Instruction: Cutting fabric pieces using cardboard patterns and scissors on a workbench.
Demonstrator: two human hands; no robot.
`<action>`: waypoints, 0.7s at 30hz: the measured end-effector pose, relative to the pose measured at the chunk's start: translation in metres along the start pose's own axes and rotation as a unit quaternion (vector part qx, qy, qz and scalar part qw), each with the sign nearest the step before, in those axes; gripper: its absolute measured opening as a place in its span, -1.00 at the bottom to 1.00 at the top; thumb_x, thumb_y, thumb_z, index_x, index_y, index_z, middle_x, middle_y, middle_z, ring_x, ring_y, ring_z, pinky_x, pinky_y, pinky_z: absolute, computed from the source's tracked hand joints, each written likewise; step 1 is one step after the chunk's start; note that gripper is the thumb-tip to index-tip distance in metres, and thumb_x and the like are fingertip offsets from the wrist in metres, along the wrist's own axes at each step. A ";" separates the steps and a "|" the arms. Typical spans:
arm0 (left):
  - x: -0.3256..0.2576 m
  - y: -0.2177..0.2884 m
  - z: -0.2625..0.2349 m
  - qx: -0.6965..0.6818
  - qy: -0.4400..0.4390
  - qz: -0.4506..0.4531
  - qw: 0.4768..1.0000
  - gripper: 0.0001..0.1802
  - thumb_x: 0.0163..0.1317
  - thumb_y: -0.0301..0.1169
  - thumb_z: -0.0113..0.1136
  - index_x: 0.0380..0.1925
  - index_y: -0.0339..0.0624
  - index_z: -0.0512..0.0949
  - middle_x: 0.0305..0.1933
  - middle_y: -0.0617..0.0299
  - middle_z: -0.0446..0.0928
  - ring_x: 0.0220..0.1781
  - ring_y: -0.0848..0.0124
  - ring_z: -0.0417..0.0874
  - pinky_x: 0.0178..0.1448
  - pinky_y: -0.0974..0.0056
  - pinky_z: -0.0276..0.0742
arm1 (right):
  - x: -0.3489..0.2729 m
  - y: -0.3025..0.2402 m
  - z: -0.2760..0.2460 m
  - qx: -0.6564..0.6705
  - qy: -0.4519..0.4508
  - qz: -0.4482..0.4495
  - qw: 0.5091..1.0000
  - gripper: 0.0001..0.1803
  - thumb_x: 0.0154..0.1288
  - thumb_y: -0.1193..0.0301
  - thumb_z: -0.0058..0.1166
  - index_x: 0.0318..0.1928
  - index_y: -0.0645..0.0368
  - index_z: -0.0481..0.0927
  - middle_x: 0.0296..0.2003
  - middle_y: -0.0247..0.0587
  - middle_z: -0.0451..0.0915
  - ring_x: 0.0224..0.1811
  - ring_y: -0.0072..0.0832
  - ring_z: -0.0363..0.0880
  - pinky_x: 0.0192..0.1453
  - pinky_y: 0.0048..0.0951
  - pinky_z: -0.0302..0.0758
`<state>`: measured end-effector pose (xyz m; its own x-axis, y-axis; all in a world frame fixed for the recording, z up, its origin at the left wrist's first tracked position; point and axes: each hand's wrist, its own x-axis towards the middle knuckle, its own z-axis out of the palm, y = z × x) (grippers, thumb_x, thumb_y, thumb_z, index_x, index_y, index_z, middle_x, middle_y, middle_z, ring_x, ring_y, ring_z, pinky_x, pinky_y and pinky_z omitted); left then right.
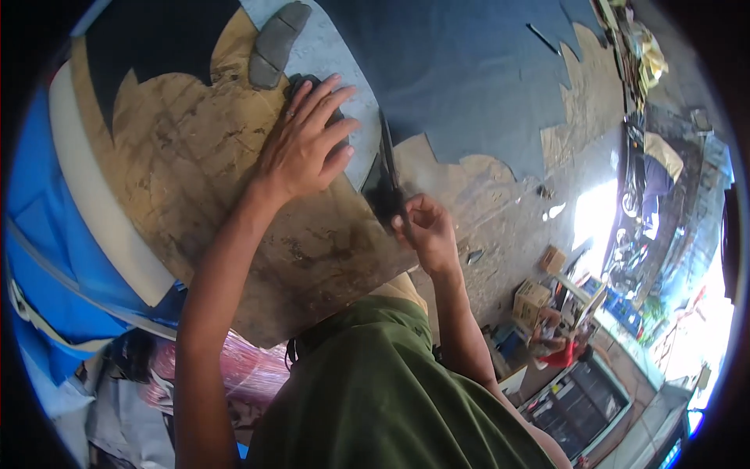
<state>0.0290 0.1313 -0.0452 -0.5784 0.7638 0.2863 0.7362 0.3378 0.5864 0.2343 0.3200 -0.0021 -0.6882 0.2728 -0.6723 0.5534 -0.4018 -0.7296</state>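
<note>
My left hand (305, 148) lies with fingers spread, pressing down over a dark object mostly hidden beneath it. Under that is a pale grey flat panel (361, 87) with a curved edge. A grey, segmented block (277, 47) rests on the panel just beyond my fingers. Between thumb and fingers, my right hand (430, 230) pinches the near end of a long thin dark strip (388, 152). This strip runs away from me along the panel's right edge. Whether it is a tool or cut material I cannot tell.
A scuffed brown board (172, 133) covers the worktop, and a large dark blue-grey sheet (469, 86) spreads beyond it. A black piece (156, 39) lies far left. Blue material (47, 266) hangs at the left. Cardboard boxes (531, 301) and a seated person (558, 348) are off to the right.
</note>
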 end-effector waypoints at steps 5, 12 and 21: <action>-0.004 0.005 -0.003 -0.023 0.047 -0.025 0.998 -0.71 0.29 -0.39 0.24 -0.01 -0.20 0.64 0.32 0.16 0.60 0.53 0.15 0.46 0.70 -0.08 0.12 | 0.006 -0.016 -0.007 0.004 -0.037 0.030 0.999 -0.82 0.34 0.55 0.38 -0.22 0.15 0.57 -0.50 -0.40 0.61 -0.54 -0.71 0.46 -0.45 -0.71 0.32; 0.010 0.013 0.002 -0.076 0.081 -0.084 0.990 -0.78 0.29 -0.42 0.24 -0.11 -0.26 0.68 0.15 0.12 0.71 0.42 0.13 0.57 0.64 -0.02 0.25 | 0.034 -0.020 -0.020 -0.015 -0.097 0.015 0.995 -0.84 0.40 0.60 0.28 -0.15 0.14 0.55 -0.42 -0.36 0.62 -0.48 -0.67 0.49 -0.36 -0.73 0.36; 0.015 0.019 -0.002 -0.089 0.094 -0.127 0.983 -0.81 0.30 -0.44 0.23 -0.18 -0.29 0.73 0.07 0.10 0.76 0.39 0.13 0.61 0.62 0.01 0.27 | 0.050 -0.047 -0.023 -0.039 -0.112 0.036 0.992 -0.82 0.36 0.54 0.36 -0.23 0.15 0.56 -0.52 -0.46 0.55 -0.55 -0.74 0.42 -0.41 -0.74 0.30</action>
<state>0.0334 0.1486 -0.0285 -0.8032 0.5460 0.2380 0.4957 0.3912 0.7754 0.1844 0.3731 -0.0044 -0.7280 0.0424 -0.6843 0.6331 -0.3415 -0.6947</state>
